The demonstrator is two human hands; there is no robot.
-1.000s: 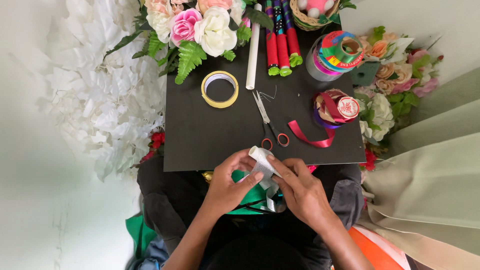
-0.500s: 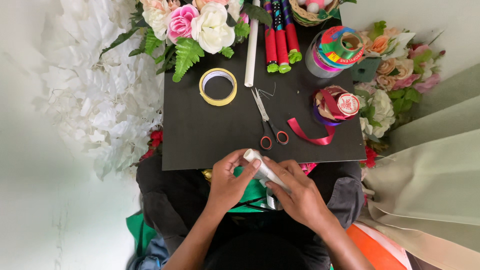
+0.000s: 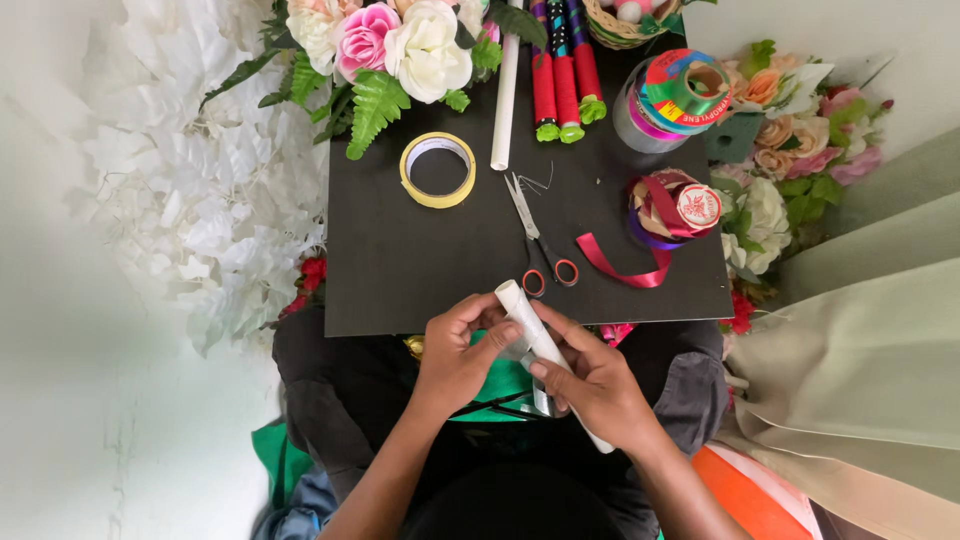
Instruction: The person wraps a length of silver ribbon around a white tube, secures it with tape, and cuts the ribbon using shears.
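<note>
Head view: at lower centre, our left hand (image 3: 455,360) and right hand (image 3: 590,385) grip the white roll (image 3: 525,318), now tilted up-left, so rolling continues.

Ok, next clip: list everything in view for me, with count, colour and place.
Flat black board: one, centre, bearing the tools.
Yellow tape ring: one, board's upper left.
Red-handled metal scissors: one, board centre.
Loose red ribbon strip: one, right of the scissors.
Ribbon spools: two clusters, multicoloured, board's right side.
Red wrapped sticks: three, top centre.
Long white tube: one, left of the sticks.
Artificial flowers: pink and white, top left; more at right.
White rolled tube: one, held in both hands.
Left hand: gripping the roll.
Right hand: gripping the roll.
</note>
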